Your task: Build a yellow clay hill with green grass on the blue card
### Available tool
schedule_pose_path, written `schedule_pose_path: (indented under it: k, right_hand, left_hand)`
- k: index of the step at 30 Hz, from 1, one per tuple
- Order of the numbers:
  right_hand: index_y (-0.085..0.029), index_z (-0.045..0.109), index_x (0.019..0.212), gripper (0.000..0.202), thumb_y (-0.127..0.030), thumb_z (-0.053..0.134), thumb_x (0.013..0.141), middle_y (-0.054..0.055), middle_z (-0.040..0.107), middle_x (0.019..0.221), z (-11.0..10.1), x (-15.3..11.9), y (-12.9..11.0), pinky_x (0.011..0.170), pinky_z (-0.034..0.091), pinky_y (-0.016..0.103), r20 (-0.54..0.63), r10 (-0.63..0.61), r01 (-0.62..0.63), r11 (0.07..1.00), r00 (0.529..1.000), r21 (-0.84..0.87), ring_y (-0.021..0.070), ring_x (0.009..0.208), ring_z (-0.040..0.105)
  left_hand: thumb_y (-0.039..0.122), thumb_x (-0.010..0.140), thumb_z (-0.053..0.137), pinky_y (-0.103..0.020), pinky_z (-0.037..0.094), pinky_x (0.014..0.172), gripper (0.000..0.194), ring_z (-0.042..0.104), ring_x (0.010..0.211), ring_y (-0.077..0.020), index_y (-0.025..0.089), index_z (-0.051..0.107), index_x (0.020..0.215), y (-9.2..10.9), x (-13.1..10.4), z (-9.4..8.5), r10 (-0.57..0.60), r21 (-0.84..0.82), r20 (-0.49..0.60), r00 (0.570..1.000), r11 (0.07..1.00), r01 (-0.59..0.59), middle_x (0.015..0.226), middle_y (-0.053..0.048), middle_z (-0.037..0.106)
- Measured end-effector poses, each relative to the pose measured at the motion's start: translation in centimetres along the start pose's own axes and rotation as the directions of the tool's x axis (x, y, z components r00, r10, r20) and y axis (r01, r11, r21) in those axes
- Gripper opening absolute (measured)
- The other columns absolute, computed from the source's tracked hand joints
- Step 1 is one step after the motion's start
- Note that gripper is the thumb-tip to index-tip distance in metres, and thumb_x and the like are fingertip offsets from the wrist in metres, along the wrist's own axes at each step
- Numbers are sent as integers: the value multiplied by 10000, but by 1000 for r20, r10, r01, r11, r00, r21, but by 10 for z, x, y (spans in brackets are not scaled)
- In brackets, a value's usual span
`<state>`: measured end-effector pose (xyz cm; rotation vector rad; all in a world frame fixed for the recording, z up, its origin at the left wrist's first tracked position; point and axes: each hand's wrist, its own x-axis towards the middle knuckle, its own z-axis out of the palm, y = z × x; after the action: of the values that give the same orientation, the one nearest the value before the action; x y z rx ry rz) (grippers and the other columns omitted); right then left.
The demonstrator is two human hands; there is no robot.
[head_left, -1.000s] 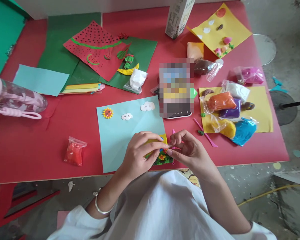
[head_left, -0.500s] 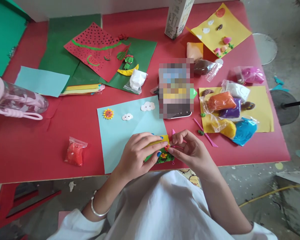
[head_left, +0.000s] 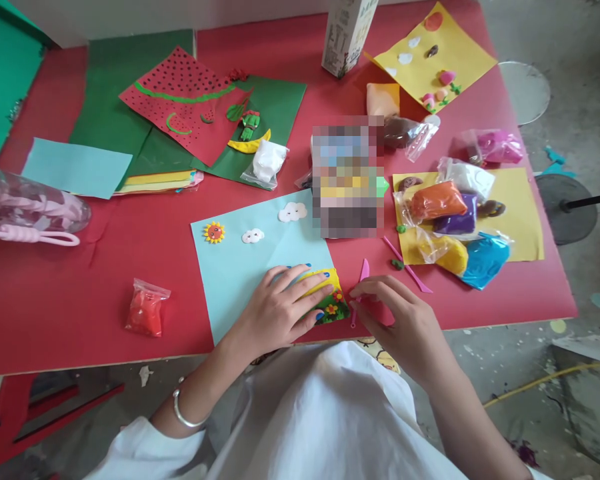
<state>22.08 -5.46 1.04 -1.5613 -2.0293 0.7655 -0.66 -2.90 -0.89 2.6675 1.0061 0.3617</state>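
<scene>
My left hand (head_left: 285,303) lies with fingers spread over a clay picture on a light blue paper sheet (head_left: 230,267). The picture has a yellow band, a green base and small red and orange clay flowers (head_left: 332,309); the palm hides part of it. Just right of the sheet, my right hand (head_left: 393,313) has thumb and forefinger closed on a pink plastic clay knife (head_left: 363,270), its blade toward the far side. A clay sun (head_left: 214,233) and two white clay clouds (head_left: 293,212) with faces sit on the upper part of the sheet.
Bagged clay (head_left: 437,200) in several colours lies on yellow paper at right, near another pink tool (head_left: 415,275). A blurred-out screen (head_left: 347,180) stands behind the sheet. Red clay (head_left: 146,308) in a bag and a bottle (head_left: 40,203) are at left; a carton (head_left: 349,37) stands behind.
My right hand has moved right, away from the clay flowers, and the pink knife has shifted and tilted with it. My left hand remains over the picture, showing more of its right part.
</scene>
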Motion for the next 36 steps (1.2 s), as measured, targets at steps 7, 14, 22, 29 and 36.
schedule_pose_path:
  k: [7,14,22,29,36]
  right_hand:
    - [-226,569,1280,384,-96,483,929,89,614,1046,7,-6,14,774,524,357,34,-212,215,959,977,-184,225,920,565]
    - [-193,609,1242,347,-109,484,929,105,583,1025,7,-2,20,747,508,372,78,-304,314,912,949,-264,227,869,522]
    - [-211,621,1223,362,-85,482,913,97,573,1035,5,1,24,786,498,384,72,-302,310,932,951,-185,226,898,516]
    - [-281,574,1299,469,-73,455,896,85,568,1024,3,1,25,766,497,399,24,-278,279,949,960,-149,225,882,535]
    - [-240,626,1217,389,-80,467,899,90,585,1022,7,3,26,781,503,389,42,-319,321,930,947,-178,222,872,530]
  left_hand:
    - [298,995,433,-432,444,971,350,562,1201,-260,191,626,1266,0,-1,0,78,92,-39,996,993,-74,1311,-20,653]
    - [284,978,462,-424,462,971,306,587,1181,-247,225,670,1194,0,-1,-2,97,112,-59,994,990,-90,1268,-5,678]
    - [262,960,492,-410,468,959,284,598,1169,-235,219,678,1171,1,0,1,78,123,-92,993,990,-67,1252,-15,686]
    - [269,967,470,-411,464,987,319,603,1173,-231,227,650,1227,-1,-2,2,104,149,-67,992,984,-93,1263,-24,681]
    - [267,981,474,-388,460,993,318,609,1178,-213,217,636,1250,0,-1,1,87,168,-39,995,983,-79,1304,-28,659]
